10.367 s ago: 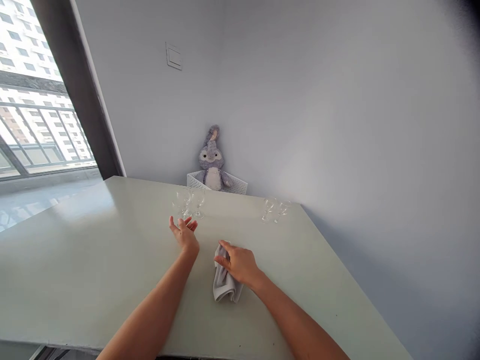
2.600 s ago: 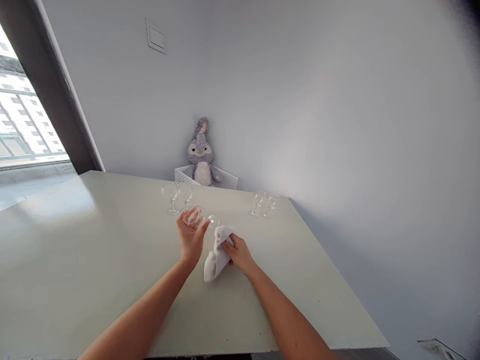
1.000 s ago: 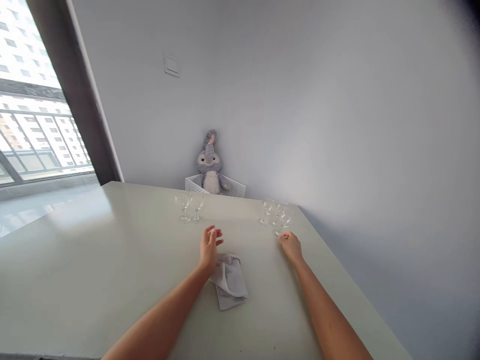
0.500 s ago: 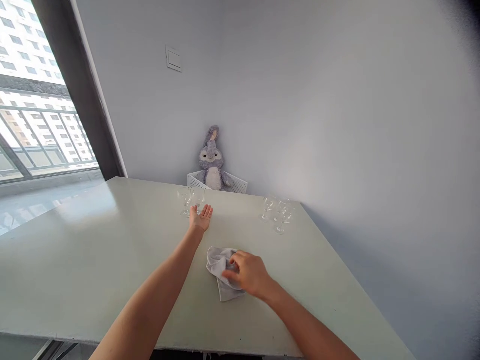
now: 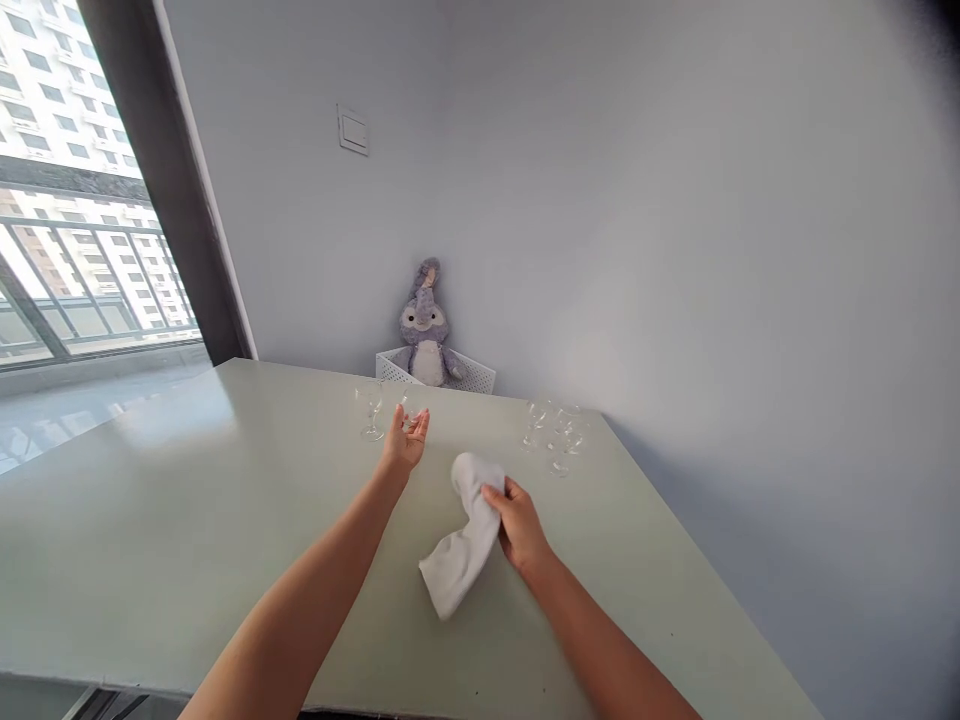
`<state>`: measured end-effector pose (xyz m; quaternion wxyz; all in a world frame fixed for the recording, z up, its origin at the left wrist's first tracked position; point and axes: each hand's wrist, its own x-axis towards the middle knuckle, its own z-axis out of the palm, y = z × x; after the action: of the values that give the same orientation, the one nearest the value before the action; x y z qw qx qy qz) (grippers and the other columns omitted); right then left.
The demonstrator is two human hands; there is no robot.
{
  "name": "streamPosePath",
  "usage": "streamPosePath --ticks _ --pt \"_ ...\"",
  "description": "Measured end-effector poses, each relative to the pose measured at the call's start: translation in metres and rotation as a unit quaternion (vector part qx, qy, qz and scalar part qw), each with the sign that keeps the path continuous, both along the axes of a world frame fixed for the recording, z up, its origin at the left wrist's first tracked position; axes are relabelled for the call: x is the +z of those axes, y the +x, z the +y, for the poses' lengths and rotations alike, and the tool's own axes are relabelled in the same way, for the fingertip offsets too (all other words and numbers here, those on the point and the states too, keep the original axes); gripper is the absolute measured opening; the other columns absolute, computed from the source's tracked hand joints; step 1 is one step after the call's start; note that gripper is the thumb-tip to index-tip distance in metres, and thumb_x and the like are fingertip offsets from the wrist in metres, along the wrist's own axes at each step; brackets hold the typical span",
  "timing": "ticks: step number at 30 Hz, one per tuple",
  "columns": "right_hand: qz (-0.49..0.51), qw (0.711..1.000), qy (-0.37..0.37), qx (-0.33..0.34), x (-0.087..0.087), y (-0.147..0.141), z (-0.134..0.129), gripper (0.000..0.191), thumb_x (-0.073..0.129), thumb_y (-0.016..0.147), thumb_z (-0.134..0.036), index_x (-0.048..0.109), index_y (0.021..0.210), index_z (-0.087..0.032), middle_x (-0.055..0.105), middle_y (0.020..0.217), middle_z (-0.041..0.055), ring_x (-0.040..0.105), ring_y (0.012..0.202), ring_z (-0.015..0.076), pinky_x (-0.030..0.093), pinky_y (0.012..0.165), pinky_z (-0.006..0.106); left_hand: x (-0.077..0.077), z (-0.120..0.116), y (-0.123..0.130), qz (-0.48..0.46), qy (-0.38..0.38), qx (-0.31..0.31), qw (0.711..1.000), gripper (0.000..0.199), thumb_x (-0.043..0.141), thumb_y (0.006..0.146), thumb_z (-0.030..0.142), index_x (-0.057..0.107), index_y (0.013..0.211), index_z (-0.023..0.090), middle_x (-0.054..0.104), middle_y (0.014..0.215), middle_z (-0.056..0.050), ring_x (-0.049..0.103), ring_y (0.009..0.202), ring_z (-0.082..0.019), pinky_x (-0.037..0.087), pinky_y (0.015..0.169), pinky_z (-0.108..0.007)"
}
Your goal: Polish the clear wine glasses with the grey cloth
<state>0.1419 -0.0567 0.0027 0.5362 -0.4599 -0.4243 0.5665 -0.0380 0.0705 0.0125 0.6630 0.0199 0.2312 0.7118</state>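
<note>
Right hand (image 5: 519, 522) clamped on a white cloth (image 5: 463, 540) lifted off a pale table (image 5: 187, 520), left hand (image 5: 405, 442) closing around a stemmed glass (image 5: 409, 415) farther back. Behind, a white basket (image 5: 480, 377) holds a plush rabbit (image 5: 425, 325) against a grey wall (image 5: 637, 200).
</note>
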Motion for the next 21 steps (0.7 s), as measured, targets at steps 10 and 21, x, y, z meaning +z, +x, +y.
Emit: streamPosePath --ticks 10,21 --pt "0.092 0.990 0.074 -0.080 0.028 -0.002 0.005 0.023 0.058 0.071 -0.037 0.055 0.087 -0.021 0.051 0.065 -0.0026 0.046 0.055 0.0103 0.040 0.051 0.023 -0.010 -0.076 0.048 0.187 0.186 -0.145 0.954 0.032 0.068 0.066 0.021 0.049 0.091 0.021 0.061 0.090 -0.001 0.059 0.094 -0.017 0.043 0.089 -0.035" --pt "-0.128 0.979 0.156 0.038 0.001 -0.003 0.005 0.036 0.043 0.082 -0.038 0.050 0.113 -0.021 0.060 0.074 0.0031 0.057 0.057 0.0145 0.046 0.048 0.025 -0.016 -0.087 0.042 0.293 0.167 -0.168 0.927 0.044 0.070 0.062 0.033 0.046 0.098 0.022 0.058 0.095 -0.003 0.060 0.079 -0.015 0.047 0.072 -0.031"
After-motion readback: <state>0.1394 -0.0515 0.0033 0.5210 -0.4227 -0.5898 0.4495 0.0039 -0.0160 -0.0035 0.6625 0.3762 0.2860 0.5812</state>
